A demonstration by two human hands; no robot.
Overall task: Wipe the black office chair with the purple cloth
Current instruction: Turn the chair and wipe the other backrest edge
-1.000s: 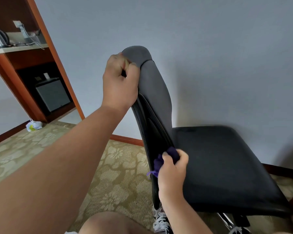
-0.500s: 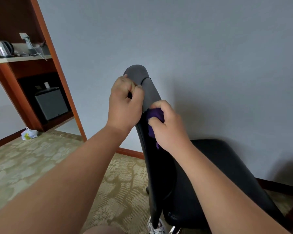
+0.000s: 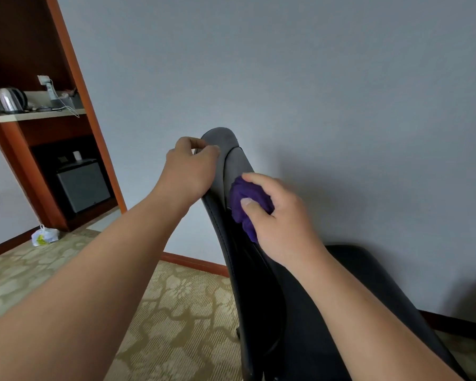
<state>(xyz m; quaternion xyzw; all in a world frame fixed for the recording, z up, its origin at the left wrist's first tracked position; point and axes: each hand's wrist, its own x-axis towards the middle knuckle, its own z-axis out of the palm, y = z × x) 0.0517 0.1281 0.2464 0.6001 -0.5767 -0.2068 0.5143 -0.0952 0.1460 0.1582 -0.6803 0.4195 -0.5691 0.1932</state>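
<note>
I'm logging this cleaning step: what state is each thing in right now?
Black office chair: backrest top gripped by the left hand.
Crumpled purple cloth: bunched, held against the backrest by the right hand.
Silver kettle: upright on the wooden shelf.
Grey mini fridge: door shut.
White plastic bag: slumped on the patterned carpet.

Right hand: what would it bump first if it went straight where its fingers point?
Probably the black chair's backrest, which the purple cloth in the right hand touches; farther up, perhaps the left hand holding the top. Depth is unclear.
</note>
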